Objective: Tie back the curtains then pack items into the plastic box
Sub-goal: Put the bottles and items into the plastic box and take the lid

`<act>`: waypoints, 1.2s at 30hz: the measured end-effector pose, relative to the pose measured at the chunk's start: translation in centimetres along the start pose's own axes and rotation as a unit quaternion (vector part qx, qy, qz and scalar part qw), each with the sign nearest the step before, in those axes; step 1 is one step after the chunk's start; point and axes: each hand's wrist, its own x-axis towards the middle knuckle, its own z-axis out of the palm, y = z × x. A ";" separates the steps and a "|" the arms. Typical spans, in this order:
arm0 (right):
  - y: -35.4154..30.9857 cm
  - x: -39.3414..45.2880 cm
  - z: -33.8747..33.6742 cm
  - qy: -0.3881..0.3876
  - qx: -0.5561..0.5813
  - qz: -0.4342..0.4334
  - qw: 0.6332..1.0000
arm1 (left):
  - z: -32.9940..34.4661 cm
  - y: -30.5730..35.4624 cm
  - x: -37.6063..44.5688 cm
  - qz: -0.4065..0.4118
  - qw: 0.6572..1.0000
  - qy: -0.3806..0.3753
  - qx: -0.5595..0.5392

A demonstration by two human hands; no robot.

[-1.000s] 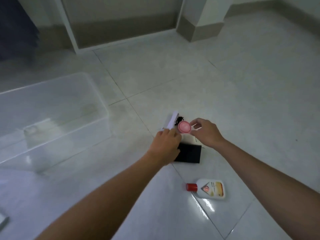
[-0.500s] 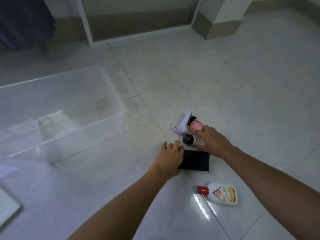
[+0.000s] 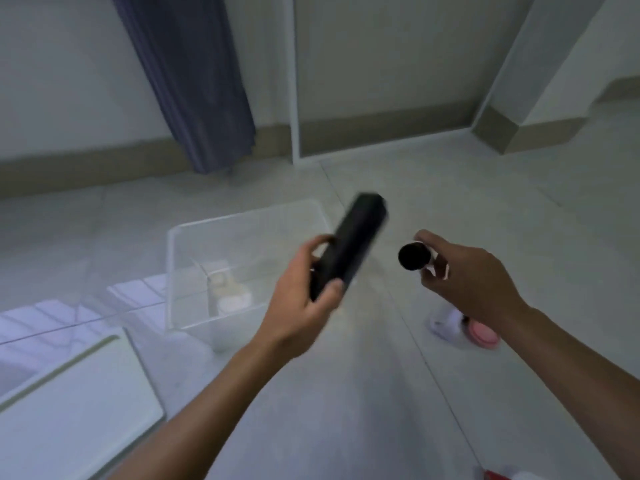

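Note:
My left hand [image 3: 304,299] is closed around a flat black case [image 3: 353,244], lifted and tilted, just right of the clear plastic box [image 3: 194,233]. In my right hand [image 3: 467,278] I grip a small white bottle with a black cap [image 3: 414,257], held above the floor. The box stands on the tiles with a pale item [image 3: 230,292] inside. Under my right wrist, a white object [image 3: 443,323] and a pink round item [image 3: 483,336] lie on the floor. The dark blue curtain [image 3: 194,84] hangs at the back wall.
The box's white lid [image 3: 69,410] lies at the lower left. A red-capped bottle [image 3: 498,475] shows at the bottom edge. A white door frame [image 3: 294,81] and a wall corner [image 3: 502,109] stand behind.
Both hands have lifted off the floor: the left took up the black case, the right the black-capped bottle. My view swung up and left toward the box and curtain.

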 end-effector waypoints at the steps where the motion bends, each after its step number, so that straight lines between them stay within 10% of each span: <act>1: -1.5 1.2 -0.1 0.015 0.009 -0.040 0.999 | -1.4 0.2 0.4 -0.029 0.997 0.044 -0.064; 5: -7.2 5.4 0.7 0.052 -0.004 -0.201 0.978 | -6.7 -0.3 1.9 -0.152 0.975 0.126 -0.101; 14: -11.8 9.4 6.4 -0.057 -0.157 -0.395 0.903 | -9.9 -5.1 2.6 -0.344 0.937 0.032 -0.048; 27: -13.7 10.7 9.4 -0.247 -0.239 -0.362 0.867 | -7.0 -11.1 5.4 -0.524 0.851 -0.011 -0.040; 36: -14.3 11.4 11.8 -0.339 -0.213 -0.326 0.856 | -6.1 -13.6 6.0 -0.520 0.849 -0.086 0.038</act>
